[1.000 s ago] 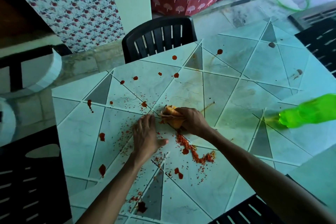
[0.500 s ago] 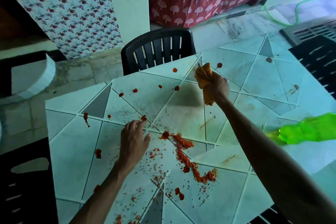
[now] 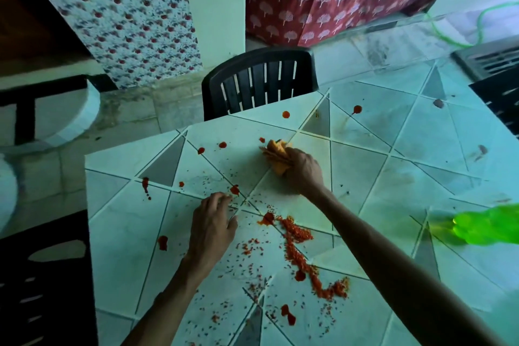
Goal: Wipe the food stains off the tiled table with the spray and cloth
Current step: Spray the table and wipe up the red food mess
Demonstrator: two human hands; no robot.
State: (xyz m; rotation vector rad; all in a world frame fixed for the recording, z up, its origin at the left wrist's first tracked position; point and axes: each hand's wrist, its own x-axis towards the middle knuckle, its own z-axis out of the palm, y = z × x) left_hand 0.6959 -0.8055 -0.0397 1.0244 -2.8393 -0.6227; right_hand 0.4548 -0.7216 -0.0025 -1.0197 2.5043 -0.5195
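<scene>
The tiled table (image 3: 393, 171) carries red sauce spots and a curved trail of red crumbs (image 3: 303, 258) near its middle. My right hand (image 3: 302, 168) grips a bunched orange cloth (image 3: 276, 159) and presses it onto the tiles beyond the crumb trail. My left hand (image 3: 210, 226) rests flat on the table to the left, fingers spread, with a red blob (image 3: 234, 189) just past its fingertips. A bright green spray bottle (image 3: 488, 226) lies on its side at the right edge, blurred.
A black plastic chair (image 3: 258, 81) stands at the table's far edge. More dark chairs (image 3: 36, 284) sit at the near left and the far right (image 3: 500, 104). Patterned curtains hang behind. A green hose (image 3: 455, 39) lies on the floor far right.
My right hand swept the cloth out to the far tiles, then pulled it back left and nearer. The left hand stayed pressed on the table. The camera shifted.
</scene>
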